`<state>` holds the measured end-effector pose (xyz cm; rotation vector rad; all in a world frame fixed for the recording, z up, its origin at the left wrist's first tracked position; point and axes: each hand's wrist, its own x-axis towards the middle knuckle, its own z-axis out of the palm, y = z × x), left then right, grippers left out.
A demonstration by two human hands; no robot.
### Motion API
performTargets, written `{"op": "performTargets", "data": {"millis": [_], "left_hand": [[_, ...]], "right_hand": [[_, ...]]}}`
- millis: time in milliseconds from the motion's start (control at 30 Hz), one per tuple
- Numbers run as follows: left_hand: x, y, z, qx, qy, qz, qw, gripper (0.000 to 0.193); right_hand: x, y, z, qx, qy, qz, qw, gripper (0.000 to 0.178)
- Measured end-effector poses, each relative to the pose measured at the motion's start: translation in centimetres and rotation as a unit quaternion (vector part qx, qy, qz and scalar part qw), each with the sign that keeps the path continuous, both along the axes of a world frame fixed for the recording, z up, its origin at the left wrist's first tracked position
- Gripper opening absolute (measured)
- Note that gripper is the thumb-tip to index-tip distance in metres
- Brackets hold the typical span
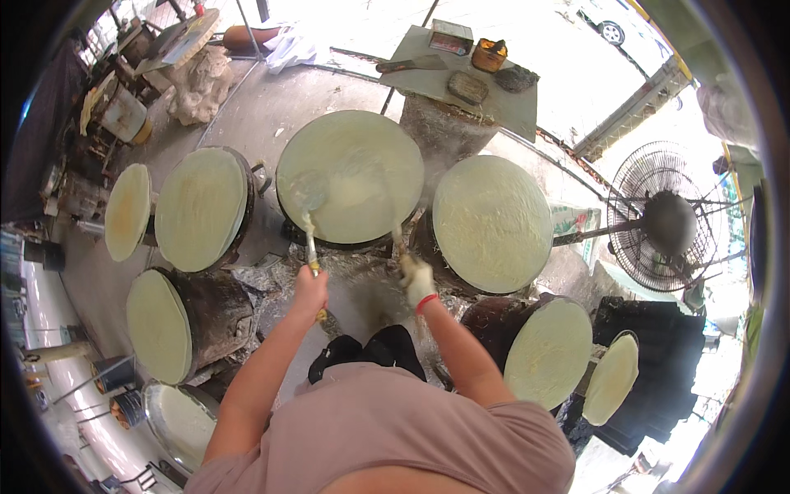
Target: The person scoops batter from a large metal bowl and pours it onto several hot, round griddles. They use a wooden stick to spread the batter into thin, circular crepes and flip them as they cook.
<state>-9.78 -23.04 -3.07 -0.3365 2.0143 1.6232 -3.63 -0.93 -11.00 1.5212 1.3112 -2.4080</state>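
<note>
My bare left hand is closed round the handle of a ladle-like tool. Its rounded head lies on the pale yellow-green batter sheet covering the middle round griddle. Wearing a white glove and a red wristband, my right hand grips a wooden-handled tool. That tool's far end reaches over the same sheet, too smeared by motion and steam to make out. Both hands are at the griddle's near edge, left and right of its middle.
More round griddles with pale sheets surround me, including a near right one and a left one. A standing fan is at the right. Beyond the middle griddle, a board carries a knife, a brick-like block and a tin.
</note>
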Motion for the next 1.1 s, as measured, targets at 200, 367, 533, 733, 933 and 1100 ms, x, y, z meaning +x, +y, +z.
{"op": "performTargets", "data": {"millis": [200,367,533,733,933,1100], "left_hand": [[-0.6,1.1,2.7,0.176,-0.099,0.016,0.979,0.012],[2.4,-4.6,9.8,0.348,-0.143,0.042,0.926,0.011],[3.4,-6.6,11.0,0.404,-0.202,0.095,0.887,0.011],[7.8,-17.2,11.3,0.499,-0.179,0.179,0.829,0.011],[11.0,-31.6,10.5,0.494,-0.084,0.294,0.814,0.007],[14.3,-44.5,8.9,0.409,-0.035,0.425,0.806,0.006]], "right_hand": [[-0.6,-3.0,-1.2,-0.051,0.114,0.140,0.982,0.031],[-1.9,0.3,0.0,0.098,0.091,0.071,0.989,0.034],[-1.5,-3.7,-0.1,0.206,0.131,0.372,0.895,0.030],[-0.8,-12.6,1.2,0.065,0.037,0.397,0.915,0.028],[-5.4,-29.5,3.0,0.075,0.010,0.468,0.880,0.021],[-15.3,-48.6,-1.0,0.247,0.188,0.567,0.763,0.035]]}}
